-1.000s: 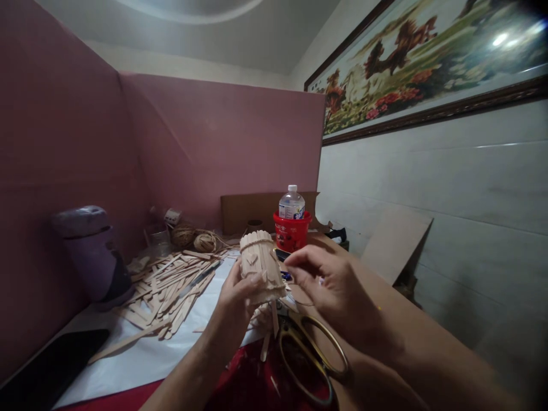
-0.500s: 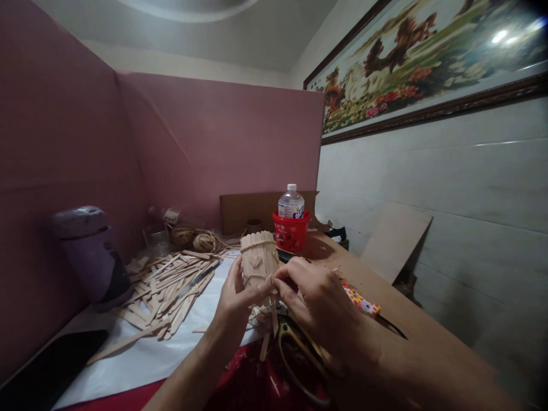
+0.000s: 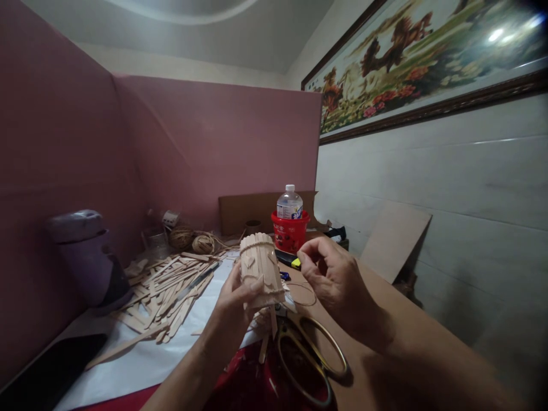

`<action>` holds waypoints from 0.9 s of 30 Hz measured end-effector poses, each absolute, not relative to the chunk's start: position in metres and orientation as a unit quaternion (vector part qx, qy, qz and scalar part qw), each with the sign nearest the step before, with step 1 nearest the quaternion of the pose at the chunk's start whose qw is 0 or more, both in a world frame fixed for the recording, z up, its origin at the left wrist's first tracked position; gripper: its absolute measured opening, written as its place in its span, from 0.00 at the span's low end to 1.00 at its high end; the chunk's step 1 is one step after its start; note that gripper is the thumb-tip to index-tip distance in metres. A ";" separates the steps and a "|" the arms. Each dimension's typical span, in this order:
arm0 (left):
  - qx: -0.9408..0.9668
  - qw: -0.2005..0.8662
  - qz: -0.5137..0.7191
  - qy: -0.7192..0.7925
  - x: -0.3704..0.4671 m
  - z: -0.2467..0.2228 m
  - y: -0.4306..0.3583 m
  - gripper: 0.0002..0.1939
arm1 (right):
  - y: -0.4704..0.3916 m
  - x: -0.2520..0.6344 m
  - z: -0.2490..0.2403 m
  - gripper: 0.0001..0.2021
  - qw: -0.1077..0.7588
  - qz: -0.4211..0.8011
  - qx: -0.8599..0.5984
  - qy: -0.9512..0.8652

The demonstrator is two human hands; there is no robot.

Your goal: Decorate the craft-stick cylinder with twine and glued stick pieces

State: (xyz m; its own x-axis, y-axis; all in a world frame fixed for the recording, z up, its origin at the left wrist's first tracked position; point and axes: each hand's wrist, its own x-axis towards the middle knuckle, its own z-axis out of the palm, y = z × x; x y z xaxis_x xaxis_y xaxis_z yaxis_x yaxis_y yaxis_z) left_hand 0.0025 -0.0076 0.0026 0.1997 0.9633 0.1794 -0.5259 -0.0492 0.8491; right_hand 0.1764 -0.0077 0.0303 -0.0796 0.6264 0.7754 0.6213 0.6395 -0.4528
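A round holder of upright wooden sticks, with a cord band near its top and small heart shapes on its side, is gripped by my left hand. The thumb lies across its lower front. My right hand is raised to the right of it, apart from it, with thumb and forefinger pinched together; anything between them is too small to make out. Gold-handled scissors lie below the holder, handles toward me. Behind the right fingertips is a black and yellow cutter.
Many loose wooden sticks cover the left of the table. Behind them sit twine balls. A red bucket holds a plastic bottle. A purple flask and a dark phone are at the left.
My right hand has moved off the holder, to the right and slightly up. The holder has turned and tilted in my left hand. The scissors' handles and the cutter now show more.
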 end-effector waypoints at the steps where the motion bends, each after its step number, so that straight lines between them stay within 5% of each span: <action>1: 0.435 0.646 0.574 0.252 0.002 0.002 -0.007 0.23 | -0.008 0.176 0.029 0.07 0.515 0.011 -0.414 -0.751; 18: 0.448 0.661 0.552 0.240 0.002 -0.003 -0.003 0.23 | -0.006 0.163 0.016 0.04 0.364 -0.139 -0.356 -0.849; 22: 0.444 0.664 0.551 0.243 -0.001 -0.005 -0.002 0.24 | -0.004 0.171 0.022 0.07 0.447 -0.071 -0.393 -0.800; 27: 0.414 0.675 0.560 0.242 -0.007 -0.008 -0.002 0.22 | 0.005 0.196 0.034 0.07 0.665 0.031 -0.433 -0.608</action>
State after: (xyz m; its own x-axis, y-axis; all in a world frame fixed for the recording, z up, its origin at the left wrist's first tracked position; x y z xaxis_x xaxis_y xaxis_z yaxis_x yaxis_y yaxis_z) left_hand -0.0066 -0.0016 -0.0080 0.2551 0.9571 0.1377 -0.5563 0.0287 0.8305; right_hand 0.1964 0.0049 0.0343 0.2599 0.5666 0.7819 0.4852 0.6235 -0.6131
